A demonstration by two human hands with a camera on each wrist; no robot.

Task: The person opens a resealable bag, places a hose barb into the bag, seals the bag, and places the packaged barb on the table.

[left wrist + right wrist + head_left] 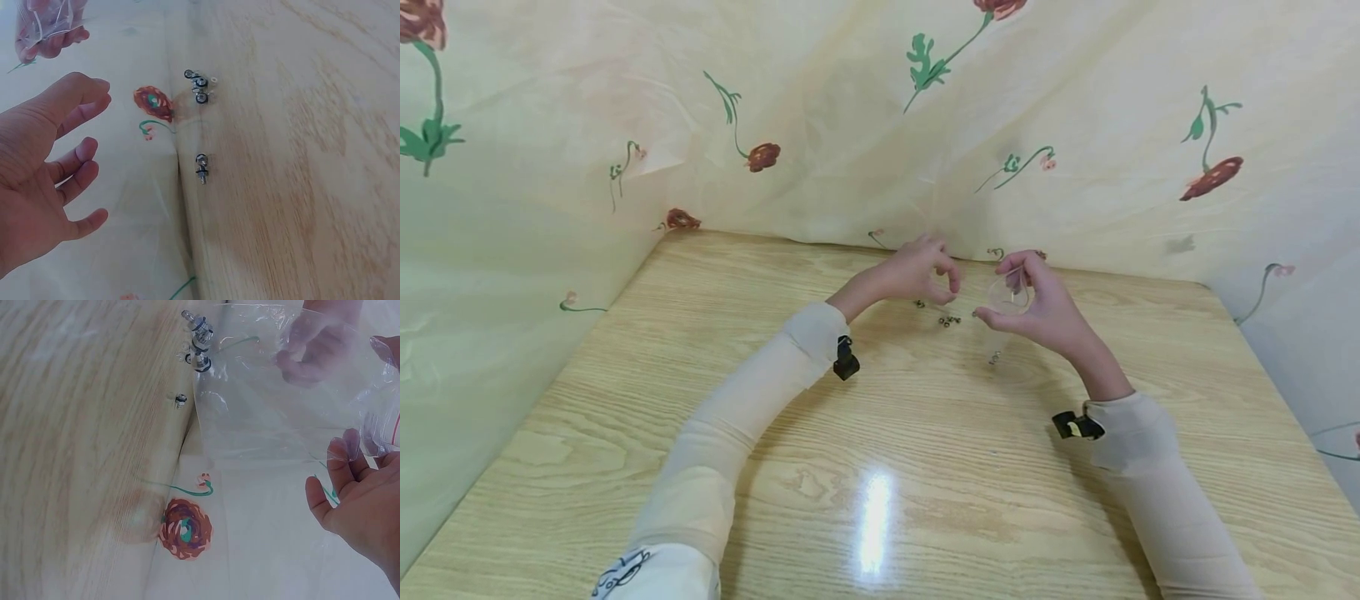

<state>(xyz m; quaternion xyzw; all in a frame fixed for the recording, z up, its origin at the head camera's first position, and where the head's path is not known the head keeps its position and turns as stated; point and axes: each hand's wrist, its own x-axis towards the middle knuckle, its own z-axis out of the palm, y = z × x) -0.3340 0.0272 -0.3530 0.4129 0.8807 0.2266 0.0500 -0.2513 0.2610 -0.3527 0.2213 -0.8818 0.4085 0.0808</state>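
My right hand holds a clear plastic zip bag between thumb and fingers, above the table. The bag has a thin red line by its mouth. To its left, my left hand hovers over the tabletop, fingers loosely bent and apart from the thumb, with nothing between them. Below and between the hands lie several small metal screws with dark rings. A smaller group of screws lies apart from them, nearest the left hand. Another small metal piece shows below the bag in the head view.
The wooden table reaches back to a pale flowered cloth hanging behind and along the sides. Black wrist cameras are strapped over both sleeves. A bright light reflection lies on the tabletop near the front.
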